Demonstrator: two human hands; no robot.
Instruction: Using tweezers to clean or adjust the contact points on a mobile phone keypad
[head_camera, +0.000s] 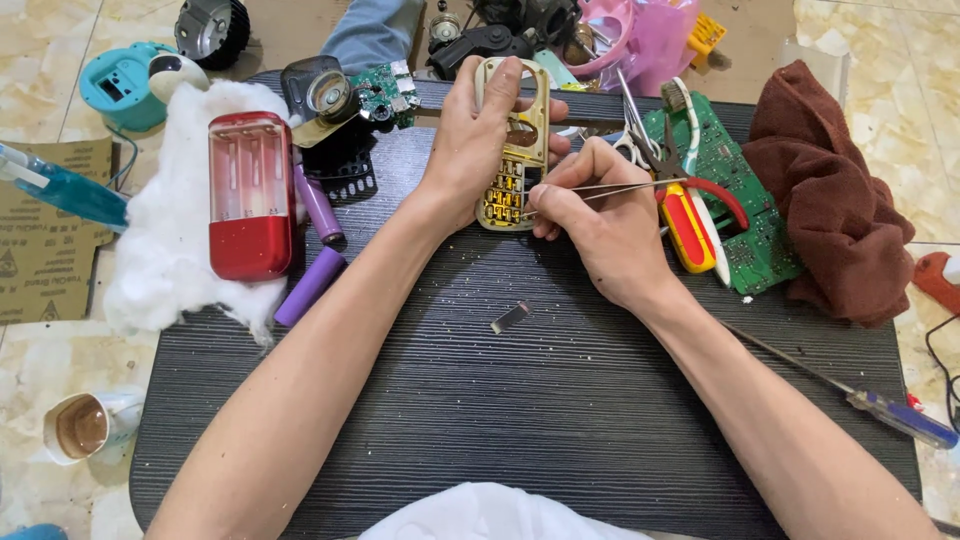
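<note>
I am gripping the gold phone (512, 150) in my left hand (478, 140), its long axis pointing away from me above the dark surface (520, 400). My right hand (600, 225), just right of the phone, is pinching tweezers (610, 187) closed, tips touching the keypad.

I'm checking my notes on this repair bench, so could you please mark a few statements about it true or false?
1. The left hand holds the phone. True.
2. The right hand holds a screwdriver. False: it holds tweezers, tips at the phone's keypad.
3. Two purple cells lie beside the red case. True.
4. The brown cloth lies on the table's left side. False: it is on the right.
5. The small metal piece lies in the cup. False: it lies on the table.
</note>
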